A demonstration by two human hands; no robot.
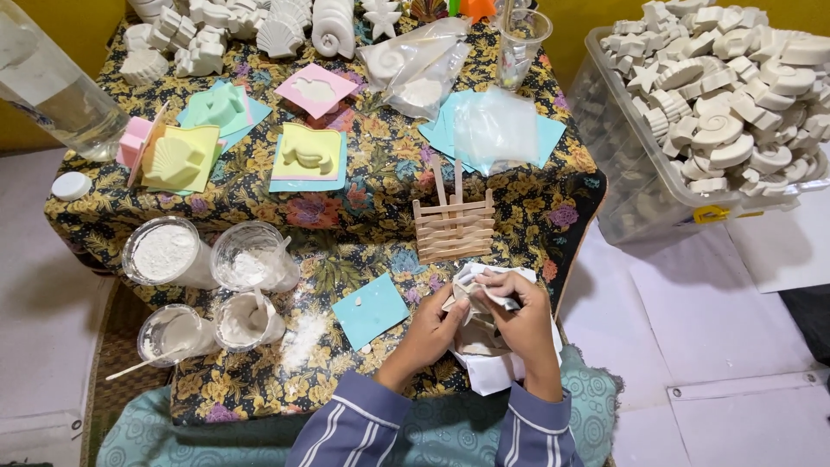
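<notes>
Low in the frame, left hand and right hand pinch a white mould; rough peeling could crack the cast inside.

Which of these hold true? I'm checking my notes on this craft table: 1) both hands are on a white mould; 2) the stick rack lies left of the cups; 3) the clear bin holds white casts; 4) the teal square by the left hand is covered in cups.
1) True: the left hand and right hand both grip a white flexible mould over white paper.
2) False: the wooden stick rack lies right of the plastic cups of white powder, just beyond the hands.
3) True: the clear plastic bin at right is heaped with white plaster casts.
4) False: the teal square bears only small white crumbs; the cups stand to its left.
</notes>
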